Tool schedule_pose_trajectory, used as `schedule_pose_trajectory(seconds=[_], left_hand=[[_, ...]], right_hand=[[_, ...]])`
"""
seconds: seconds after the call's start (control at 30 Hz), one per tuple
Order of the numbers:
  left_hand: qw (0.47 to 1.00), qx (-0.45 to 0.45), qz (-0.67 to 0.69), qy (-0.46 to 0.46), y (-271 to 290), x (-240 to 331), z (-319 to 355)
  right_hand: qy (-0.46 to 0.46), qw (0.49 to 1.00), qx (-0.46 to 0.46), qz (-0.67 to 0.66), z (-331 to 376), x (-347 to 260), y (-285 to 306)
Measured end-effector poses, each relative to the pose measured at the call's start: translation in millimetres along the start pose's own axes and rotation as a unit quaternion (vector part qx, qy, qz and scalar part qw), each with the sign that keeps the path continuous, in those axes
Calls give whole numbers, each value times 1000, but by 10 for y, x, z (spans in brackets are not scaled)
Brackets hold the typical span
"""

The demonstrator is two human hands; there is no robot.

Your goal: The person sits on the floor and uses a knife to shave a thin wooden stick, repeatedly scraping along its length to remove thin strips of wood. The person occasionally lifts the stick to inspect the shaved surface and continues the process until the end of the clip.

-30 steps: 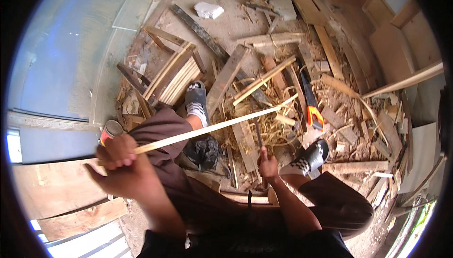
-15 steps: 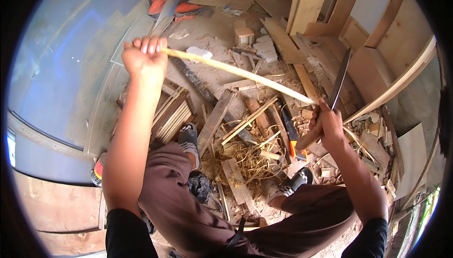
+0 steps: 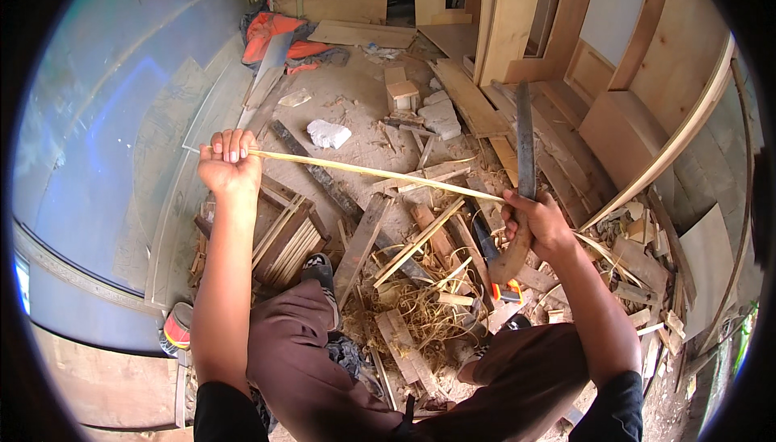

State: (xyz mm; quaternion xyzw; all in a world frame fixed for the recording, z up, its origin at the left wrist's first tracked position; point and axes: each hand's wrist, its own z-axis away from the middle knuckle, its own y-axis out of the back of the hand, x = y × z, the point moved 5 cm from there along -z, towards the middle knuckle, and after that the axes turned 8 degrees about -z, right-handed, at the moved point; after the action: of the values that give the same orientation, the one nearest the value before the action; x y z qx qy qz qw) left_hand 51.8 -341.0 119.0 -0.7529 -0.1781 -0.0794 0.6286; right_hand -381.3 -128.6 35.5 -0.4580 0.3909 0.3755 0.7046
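Note:
My left hand [image 3: 228, 167] grips one end of a long thin pale wooden strip [image 3: 372, 172], held out in front at arm's length. The strip runs rightward to my right hand [image 3: 537, 220]. That hand is closed around the curved wooden handle of a large dark-bladed knife [image 3: 524, 143], its blade standing upright with the edge against the strip's right end. Both forearms reach up from the lower edge over my knees in brown trousers.
The ground below is littered with wood offcuts, planks [image 3: 360, 240] and curly shavings [image 3: 420, 313]. A saw with an orange handle [image 3: 495, 268] lies among them. An orange cloth [image 3: 275, 34] lies far back, wooden frames [image 3: 614, 54] stand right, a small tin [image 3: 178, 329] sits at left.
Both hands have risen and stretched forward with the strip. The right hand, empty a second ago near the scraps, now holds the knife upright against the strip.

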Motion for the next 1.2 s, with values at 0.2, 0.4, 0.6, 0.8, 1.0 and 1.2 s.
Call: schedule_pose_trajectory(seconds=[0.2, 0.4, 0.6, 0.8, 1.0, 1.2], left_hand=[[992, 112, -53, -10, 108, -63, 85], [989, 113, -95, 18, 215, -36, 21], [970, 142, -188, 55, -13, -412, 405], [945, -96, -280, 135, -310, -981, 712], [919, -161, -344, 108, -257, -1057, 724], [877, -164, -448, 52, -306, -1118, 692]], right_hand=[[16, 999, -12, -37, -59, 0, -23], [10, 997, -12, -70, -23, 38, -9], [16, 996, 26, -84, -19, 48, 88], [-32, 986, 48, -156, -146, 152, 187], [-122, 969, 90, -197, -182, 316, 34], [-52, 991, 90, -86, -239, 372, -1]])
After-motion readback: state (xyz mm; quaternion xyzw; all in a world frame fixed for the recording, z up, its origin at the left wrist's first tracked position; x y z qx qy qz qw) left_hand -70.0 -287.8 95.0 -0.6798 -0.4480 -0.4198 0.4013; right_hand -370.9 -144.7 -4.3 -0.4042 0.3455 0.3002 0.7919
